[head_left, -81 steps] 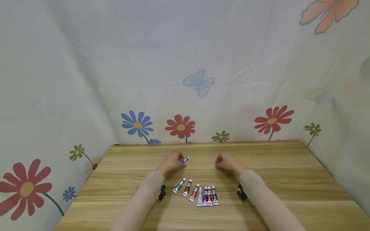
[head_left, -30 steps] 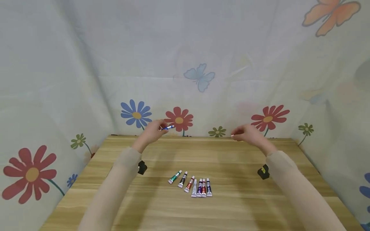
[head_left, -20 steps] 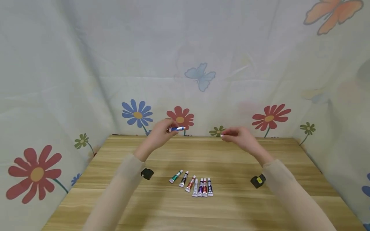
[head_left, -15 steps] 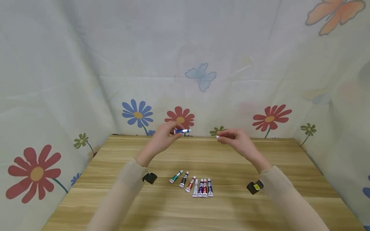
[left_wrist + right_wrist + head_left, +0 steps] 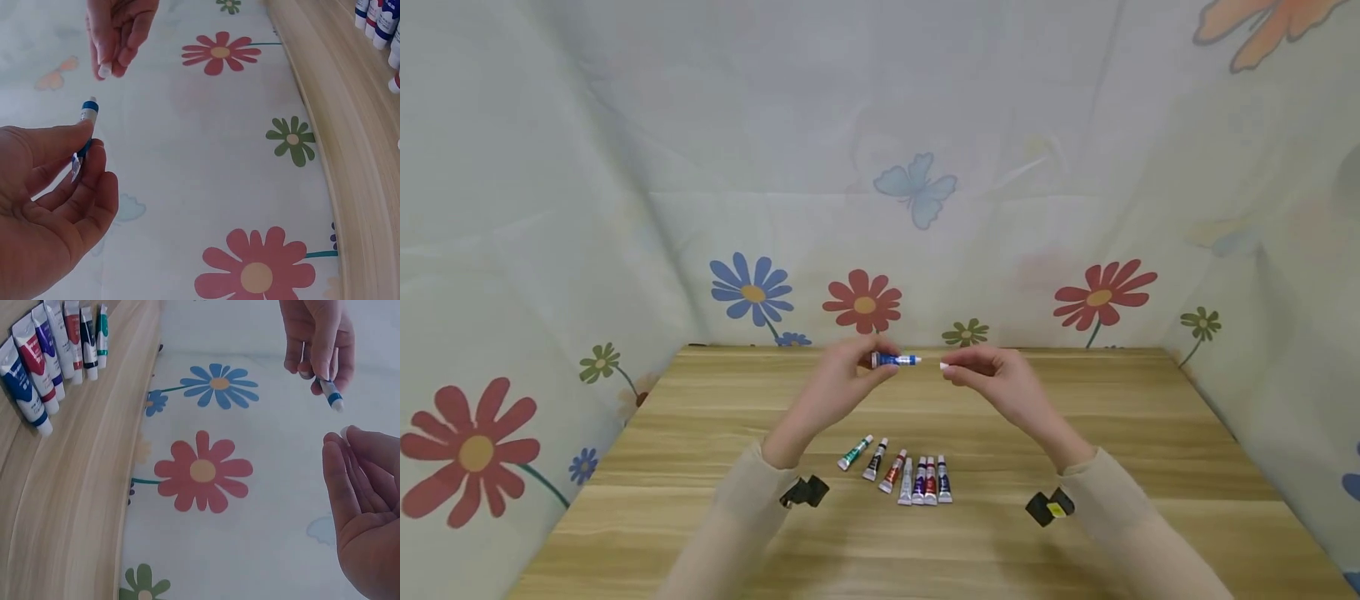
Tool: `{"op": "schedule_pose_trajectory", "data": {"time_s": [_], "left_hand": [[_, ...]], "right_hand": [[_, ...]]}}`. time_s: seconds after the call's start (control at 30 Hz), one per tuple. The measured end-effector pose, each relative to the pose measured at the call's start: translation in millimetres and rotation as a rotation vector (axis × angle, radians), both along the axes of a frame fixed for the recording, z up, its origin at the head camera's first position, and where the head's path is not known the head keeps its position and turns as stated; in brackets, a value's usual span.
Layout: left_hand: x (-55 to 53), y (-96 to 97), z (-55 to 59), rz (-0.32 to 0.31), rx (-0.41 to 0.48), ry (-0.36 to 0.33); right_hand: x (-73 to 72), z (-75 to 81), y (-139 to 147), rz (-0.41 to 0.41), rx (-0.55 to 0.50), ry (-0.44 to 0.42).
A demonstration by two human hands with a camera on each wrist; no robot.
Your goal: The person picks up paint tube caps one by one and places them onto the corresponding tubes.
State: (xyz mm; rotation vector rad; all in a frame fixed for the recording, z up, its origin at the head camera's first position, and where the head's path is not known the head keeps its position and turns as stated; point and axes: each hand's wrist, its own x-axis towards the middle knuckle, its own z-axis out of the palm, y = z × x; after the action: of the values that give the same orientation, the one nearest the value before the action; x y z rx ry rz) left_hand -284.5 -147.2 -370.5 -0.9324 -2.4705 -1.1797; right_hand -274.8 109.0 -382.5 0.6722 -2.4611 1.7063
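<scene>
My left hand pinches a small blue paint tube between thumb and fingers, raised above the far part of the table. The tube lies level, its uncapped nozzle pointing right. Facing it, my right hand pinches a small white cap at its fingertips. A short gap parts cap and nozzle. The left wrist view shows the tube with its bare white tip and, beyond it, the cap. In the right wrist view the cap is mostly hidden by the fingers.
Several paint tubes lie in a fanned row on the wooden table, among them a green tube, a black tube and a dark blue tube. A flowered cloth hangs behind the table's far edge.
The hands rose from near the tabletop and spread apart, the cap showing in the right fingers. Since then they have come together and dropped slightly, bringing nozzle and cap close. The row has stayed put.
</scene>
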Motion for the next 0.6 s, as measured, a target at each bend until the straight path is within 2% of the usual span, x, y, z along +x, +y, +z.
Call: {"op": "schedule_pose_trajectory", "data": {"time_s": [0.23,0.4,0.6], "left_hand": [[11.5,9.2,2.5,0.001,0.002,0.057],[17.2,12.0,1.7,-0.016,0.001,0.053],[20.5,14.3,-1.2,-0.025,0.013,0.057]], "right_hand": [[7.6,0.6,-7,0.024,-0.067,0.031],[9.3,-0.2,-11,0.046,-0.093,0.064],[14.6,-1.3,-14,0.038,-0.077,0.059]]}}
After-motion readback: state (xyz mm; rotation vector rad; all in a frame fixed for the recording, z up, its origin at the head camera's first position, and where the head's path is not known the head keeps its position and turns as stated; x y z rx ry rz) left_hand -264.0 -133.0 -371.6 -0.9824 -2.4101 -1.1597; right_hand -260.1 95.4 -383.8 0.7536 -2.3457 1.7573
